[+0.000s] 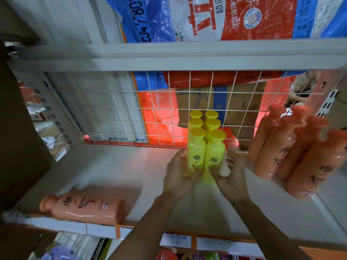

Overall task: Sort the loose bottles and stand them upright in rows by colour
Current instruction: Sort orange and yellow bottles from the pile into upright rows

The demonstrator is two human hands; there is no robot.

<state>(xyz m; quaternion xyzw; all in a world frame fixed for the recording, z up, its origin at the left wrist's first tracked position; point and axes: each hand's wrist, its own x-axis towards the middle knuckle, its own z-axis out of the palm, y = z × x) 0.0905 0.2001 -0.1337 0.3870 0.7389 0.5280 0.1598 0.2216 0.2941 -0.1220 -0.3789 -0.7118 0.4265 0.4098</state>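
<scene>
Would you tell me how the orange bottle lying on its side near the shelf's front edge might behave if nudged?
The lying orange bottle looks round-bodied, so it would probably roll, perhaps off the shelf edge. Its glossy plastic may be slippery. It appears full, so likely fairly heavy.

Six yellow bottles [205, 139], five orange bottles [293, 152]

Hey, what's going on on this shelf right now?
A person is sorting bottles by colour on a white shelf. The left hand and right hand are cupped around the front of the yellow bottles, which stand upright in two rows against the wire grid. The orange bottles stand grouped at the right. One orange bottle lies on its side near the front left edge, not yet stood up.
</scene>
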